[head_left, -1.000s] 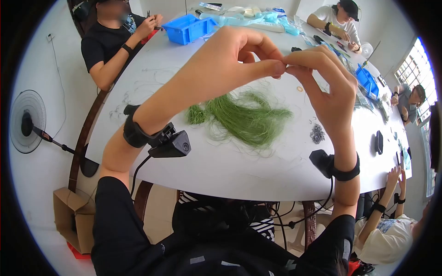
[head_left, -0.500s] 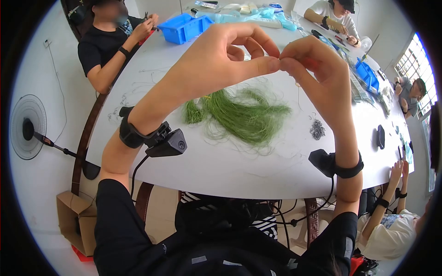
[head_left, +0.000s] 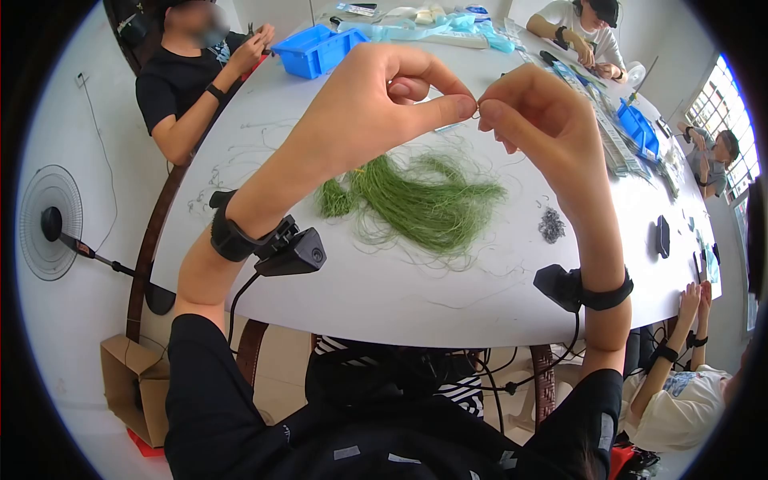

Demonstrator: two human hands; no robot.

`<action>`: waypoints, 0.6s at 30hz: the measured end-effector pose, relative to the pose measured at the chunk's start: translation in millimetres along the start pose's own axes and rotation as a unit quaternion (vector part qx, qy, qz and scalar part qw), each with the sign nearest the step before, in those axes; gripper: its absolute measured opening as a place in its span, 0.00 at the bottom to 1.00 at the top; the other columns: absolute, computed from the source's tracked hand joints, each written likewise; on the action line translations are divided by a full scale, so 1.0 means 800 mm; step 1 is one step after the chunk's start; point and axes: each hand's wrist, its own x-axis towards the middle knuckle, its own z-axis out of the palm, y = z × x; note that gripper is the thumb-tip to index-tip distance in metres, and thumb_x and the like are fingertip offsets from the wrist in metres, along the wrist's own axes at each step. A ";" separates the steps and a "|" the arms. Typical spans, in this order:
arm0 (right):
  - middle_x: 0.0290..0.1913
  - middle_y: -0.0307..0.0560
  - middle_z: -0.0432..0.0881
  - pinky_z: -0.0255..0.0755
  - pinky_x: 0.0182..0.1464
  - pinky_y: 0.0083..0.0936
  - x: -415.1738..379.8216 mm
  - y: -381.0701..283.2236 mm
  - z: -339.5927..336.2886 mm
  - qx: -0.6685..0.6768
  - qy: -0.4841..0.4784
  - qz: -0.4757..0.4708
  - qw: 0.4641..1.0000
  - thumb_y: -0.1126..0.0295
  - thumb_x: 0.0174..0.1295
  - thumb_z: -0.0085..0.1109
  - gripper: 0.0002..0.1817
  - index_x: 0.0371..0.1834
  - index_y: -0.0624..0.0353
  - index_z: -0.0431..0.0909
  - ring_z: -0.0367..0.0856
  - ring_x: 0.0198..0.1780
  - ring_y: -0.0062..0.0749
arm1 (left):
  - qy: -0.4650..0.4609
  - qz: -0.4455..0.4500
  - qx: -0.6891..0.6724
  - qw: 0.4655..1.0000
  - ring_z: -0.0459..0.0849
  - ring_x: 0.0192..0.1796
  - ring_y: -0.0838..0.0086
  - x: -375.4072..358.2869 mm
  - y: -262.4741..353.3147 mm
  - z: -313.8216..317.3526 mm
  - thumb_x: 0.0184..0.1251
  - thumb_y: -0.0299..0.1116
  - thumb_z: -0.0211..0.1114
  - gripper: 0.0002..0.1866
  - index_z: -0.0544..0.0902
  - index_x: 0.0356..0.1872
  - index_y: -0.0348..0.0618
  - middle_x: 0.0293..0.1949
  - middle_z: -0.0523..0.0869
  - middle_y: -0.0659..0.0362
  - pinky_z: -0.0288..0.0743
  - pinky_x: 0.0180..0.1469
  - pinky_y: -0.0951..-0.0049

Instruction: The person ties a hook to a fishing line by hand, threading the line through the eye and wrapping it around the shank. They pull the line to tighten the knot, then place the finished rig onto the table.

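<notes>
My left hand (head_left: 400, 90) and my right hand (head_left: 540, 108) are raised over the table, fingertips almost touching. Each pinches thumb against forefinger. A tiny dark curved piece shows between the two pinches, too small to name. Below them a bundle of green strands (head_left: 424, 204) lies on the white table (head_left: 360, 296), with a smaller green clump (head_left: 338, 198) at its left end. A small pile of grey metal bits (head_left: 551, 226) lies below my right hand. Black cameras are strapped to both forearms.
A blue bin (head_left: 316, 53) stands at the back left, another blue bin (head_left: 638, 128) at the right. Plastic packets (head_left: 448, 30) lie along the far edge. Several people sit around the table. A black object (head_left: 662, 237) lies at the right. Cables hang below the front edge.
My fingertips have parted slightly, so the small dark piece between them now shows. My right hand has shifted a little left. The green bundle has not moved.
</notes>
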 end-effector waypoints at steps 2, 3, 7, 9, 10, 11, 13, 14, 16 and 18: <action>0.30 0.38 0.79 0.69 0.33 0.12 0.000 0.000 0.000 0.000 0.003 0.000 1.000 0.73 0.58 0.59 0.06 0.33 0.65 0.76 0.76 0.32 0.15 | 0.002 -0.010 -0.005 1.000 0.54 0.20 0.93 0.000 0.001 0.001 0.58 0.34 0.67 0.10 0.83 0.37 0.38 0.16 0.59 0.76 0.45 0.23 0.88; 0.30 0.39 0.79 0.69 0.33 0.12 0.000 0.000 0.000 0.000 0.004 0.000 1.000 0.73 0.58 0.59 0.06 0.33 0.65 0.76 0.76 0.32 0.15 | 0.001 -0.007 -0.003 1.000 0.54 0.19 0.93 0.000 0.001 0.001 0.59 0.34 0.67 0.10 0.83 0.37 0.38 0.16 0.59 0.76 0.45 0.23 0.87; 0.30 0.39 0.79 0.70 0.35 0.12 0.000 0.002 -0.001 -0.008 0.012 -0.010 1.000 0.74 0.58 0.58 0.05 0.32 0.65 0.75 0.76 0.33 0.15 | -0.021 0.020 -0.003 1.000 0.54 0.19 0.93 0.000 -0.003 0.004 0.60 0.34 0.65 0.10 0.82 0.36 0.38 0.15 0.59 0.76 0.44 0.22 0.86; 0.30 0.39 0.79 0.70 0.37 0.13 -0.001 0.003 0.001 -0.014 0.018 -0.011 1.000 0.74 0.58 0.58 0.05 0.32 0.65 0.75 0.76 0.33 0.15 | -0.037 0.028 -0.004 0.999 0.54 0.19 0.92 0.001 -0.003 0.004 0.60 0.33 0.65 0.09 0.82 0.36 0.38 0.15 0.58 0.76 0.44 0.22 0.85; 0.30 0.39 0.79 0.70 0.37 0.13 0.000 0.003 0.001 -0.016 0.018 -0.011 1.000 0.75 0.58 0.58 0.04 0.32 0.65 0.75 0.76 0.34 0.16 | -0.042 0.024 -0.004 0.999 0.54 0.19 0.92 0.001 -0.003 0.004 0.61 0.33 0.64 0.09 0.82 0.36 0.38 0.15 0.58 0.76 0.44 0.22 0.85; 0.30 0.39 0.79 0.71 0.38 0.13 0.000 0.003 0.001 -0.018 0.017 -0.011 1.000 0.75 0.58 0.57 0.04 0.32 0.65 0.75 0.76 0.34 0.16 | -0.047 0.018 -0.004 0.999 0.54 0.19 0.92 0.001 -0.003 0.004 0.61 0.33 0.64 0.09 0.82 0.36 0.38 0.15 0.58 0.76 0.44 0.22 0.84; 0.30 0.38 0.79 0.71 0.39 0.13 0.001 0.004 0.001 -0.021 0.015 -0.012 1.000 0.75 0.58 0.57 0.04 0.33 0.65 0.75 0.76 0.34 0.16 | -0.046 0.017 -0.003 0.999 0.54 0.19 0.92 0.001 -0.003 0.004 0.61 0.34 0.64 0.09 0.82 0.35 0.38 0.15 0.57 0.76 0.44 0.22 0.84; 0.30 0.38 0.79 0.71 0.39 0.13 0.001 0.005 0.000 -0.022 0.015 -0.013 1.000 0.75 0.57 0.57 0.04 0.33 0.65 0.75 0.77 0.34 0.16 | -0.046 0.016 -0.003 0.999 0.54 0.19 0.92 0.002 -0.003 0.005 0.61 0.34 0.64 0.09 0.82 0.35 0.38 0.15 0.57 0.75 0.44 0.22 0.84; 0.30 0.38 0.79 0.71 0.39 0.13 0.000 0.008 0.000 -0.024 0.014 -0.017 0.999 0.75 0.57 0.57 0.04 0.33 0.65 0.75 0.77 0.35 0.17 | -0.044 0.024 0.005 0.999 0.54 0.19 0.91 0.003 -0.004 0.006 0.61 0.34 0.63 0.09 0.81 0.35 0.38 0.14 0.57 0.75 0.44 0.22 0.84; 0.30 0.39 0.79 0.71 0.39 0.14 -0.001 0.010 0.002 -0.028 0.010 -0.023 0.999 0.76 0.57 0.57 0.04 0.33 0.65 0.75 0.77 0.35 0.17 | -0.045 0.025 0.013 0.999 0.54 0.19 0.91 0.000 -0.005 0.007 0.61 0.34 0.63 0.09 0.81 0.34 0.38 0.14 0.57 0.75 0.44 0.22 0.84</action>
